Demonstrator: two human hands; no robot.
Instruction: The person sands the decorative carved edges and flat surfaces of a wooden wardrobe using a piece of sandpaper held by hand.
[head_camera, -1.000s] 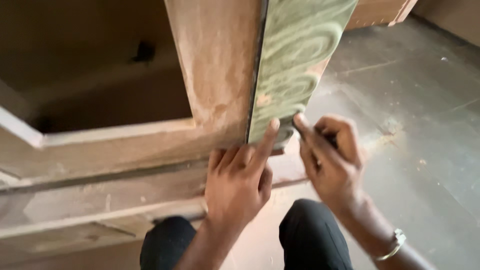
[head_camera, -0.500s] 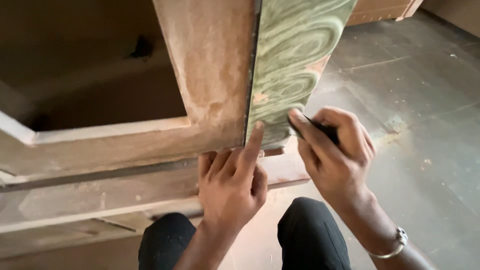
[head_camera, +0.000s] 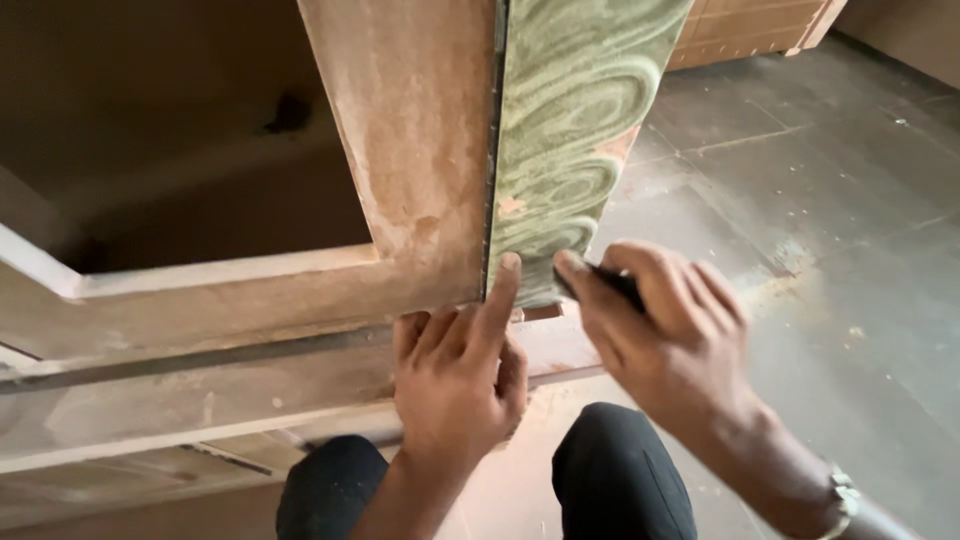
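While the person is crouching over the work with dark-trousered knees (head_camera: 620, 470) showing at the bottom of the view, the left hand (head_camera: 455, 385) is lying flat against the wooden frame (head_camera: 410, 150), its fingers spread loosely and gripping nothing. Its index finger is stretching upward, the tip pressing on the bottom corner of the green patterned strip (head_camera: 570, 130) where that strip is meeting the frame's edge. The right hand (head_camera: 665, 340) is reaching in from the right, fingers curled tightly around a small dark tool (head_camera: 605, 282); only a short end is peeking out, so it could be a pencil or a blade. That end is sitting just beside the strip's lower edge. A metal watch (head_camera: 842, 492) is circling the right wrist. The strip is standing upright against the frame's right side, above the grey floor (head_camera: 840, 200). Compared with half a second ago, the left index fingertip is staying at the same corner, while the right hand is sitting slightly lower beside the strip.
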